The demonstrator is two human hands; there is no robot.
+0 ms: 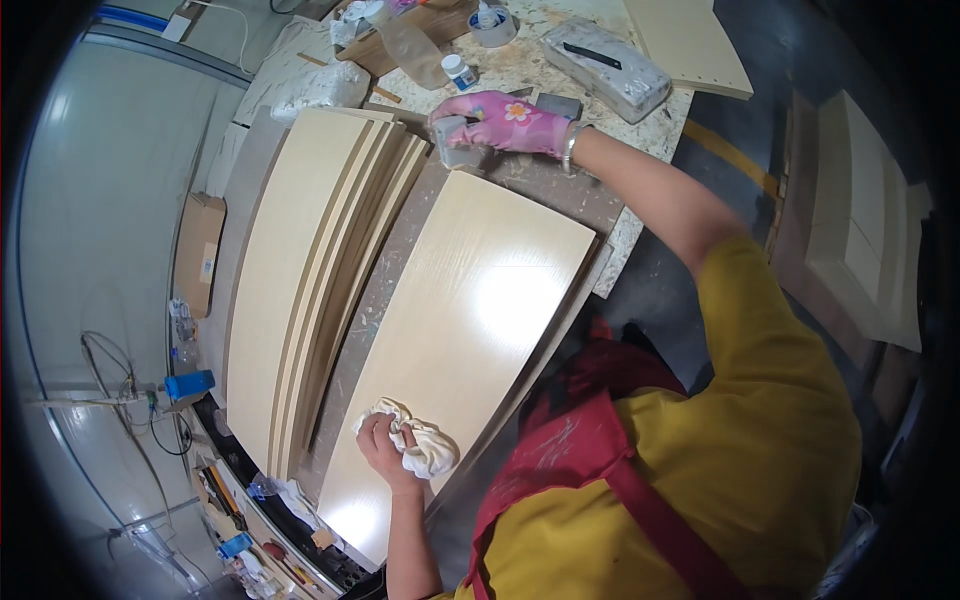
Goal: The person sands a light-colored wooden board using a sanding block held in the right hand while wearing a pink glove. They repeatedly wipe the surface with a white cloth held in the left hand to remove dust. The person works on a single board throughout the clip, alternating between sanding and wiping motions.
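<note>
A pale wood-coloured panel (440,320) lies flat in front of me, its glossy top reflecting a lamp. My bare left hand (385,450) is closed on a crumpled white cloth (428,452), which rests on the near left part of the panel. Past the panel's far end, my right hand (510,122) wears a pink flowered glove with a band at the wrist. Its fingers are wrapped round a small grey block (460,150), whose exact kind I cannot make out. Another dark grey block (558,106) sits just behind that hand.
Several similar panels (300,280) are stacked to the left. Farther off are a white-capped bottle (458,70), a tape roll (492,28), a wrapped package (610,70) with a black cutter (592,54) on it, and another board (690,45). More boards (855,220) stand at right.
</note>
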